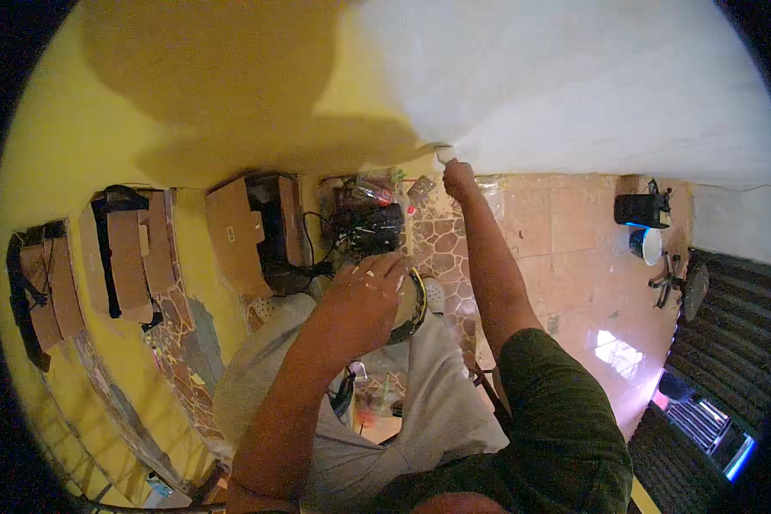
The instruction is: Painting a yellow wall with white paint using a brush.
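Ahead of me stands a wall, yellow on the left (45, 135) and white on the right (584, 83). My right hand (459, 180) reaches forward, closed on a paintbrush (445, 153) whose bristles meet the wall near its lower part, where yellow borders white. White specks of paint mark my left hand (374, 283), which lies over the top of a round container (414, 305) held close above my knees. What the container holds is hidden by the hand.
Yellow steps with stone-patterned treads (173, 321) run down the left side, bearing cardboard pieces (231, 218) and black items. Below are a plastic bottle (376, 191) and a black bag-like object (376, 228). A white bucket (649, 246) stands on the tiled floor at right, beside a black box-shaped device (639, 210).
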### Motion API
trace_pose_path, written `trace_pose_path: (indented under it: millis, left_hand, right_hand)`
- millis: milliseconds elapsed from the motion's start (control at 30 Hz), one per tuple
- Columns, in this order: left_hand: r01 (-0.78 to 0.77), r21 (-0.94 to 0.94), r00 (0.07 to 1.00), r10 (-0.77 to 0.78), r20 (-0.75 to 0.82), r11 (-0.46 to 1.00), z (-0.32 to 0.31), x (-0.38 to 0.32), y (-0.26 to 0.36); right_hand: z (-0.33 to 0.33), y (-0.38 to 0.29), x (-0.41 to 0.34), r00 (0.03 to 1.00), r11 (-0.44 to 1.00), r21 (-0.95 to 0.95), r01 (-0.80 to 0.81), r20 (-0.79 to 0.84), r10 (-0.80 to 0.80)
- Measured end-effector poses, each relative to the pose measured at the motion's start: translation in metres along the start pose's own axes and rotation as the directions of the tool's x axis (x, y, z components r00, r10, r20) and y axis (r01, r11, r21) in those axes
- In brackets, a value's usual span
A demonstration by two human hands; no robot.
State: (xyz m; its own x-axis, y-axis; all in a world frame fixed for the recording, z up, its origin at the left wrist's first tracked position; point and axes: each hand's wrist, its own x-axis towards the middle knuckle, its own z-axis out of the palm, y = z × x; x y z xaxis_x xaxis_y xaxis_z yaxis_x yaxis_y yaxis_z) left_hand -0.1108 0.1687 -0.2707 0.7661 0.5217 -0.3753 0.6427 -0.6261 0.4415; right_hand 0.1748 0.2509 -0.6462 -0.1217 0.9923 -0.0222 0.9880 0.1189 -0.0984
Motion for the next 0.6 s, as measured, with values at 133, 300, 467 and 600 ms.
trace_pose_path:
  millis: [133, 300, 467, 600]
  left_hand:
    - [0.018, -0.039, 1.0, -0.017, 0.017, 0.999, -0.003, 0.001, -0.005]
    - [0.001, -0.02, 0.999, -0.002, -0.035, 1.0, -0.006, -0.004, -0.005]
    - [0.014, -0.077, 0.997, -0.02, -0.075, 0.997, -0.011, -0.005, -0.004]
    - [0.011, -0.065, 0.998, -0.016, -0.066, 0.998, -0.011, -0.004, -0.002]
  right_hand:
    - [-0.138, -0.018, 0.001, 0.834, 0.585, 0.649, -0.486, 0.144, 0.533]
    - [-0.26, -0.073, -0.039, 0.628, -0.174, 0.909, -0.378, 0.39, 0.673]
    - [-0.252, -0.088, -0.037, 0.797, 0.065, 0.992, -0.109, 0.049, 0.602]
    - [-0.161, -0.084, 0.015, 0.79, 0.344, 0.917, -0.203, -0.054, 0.611]
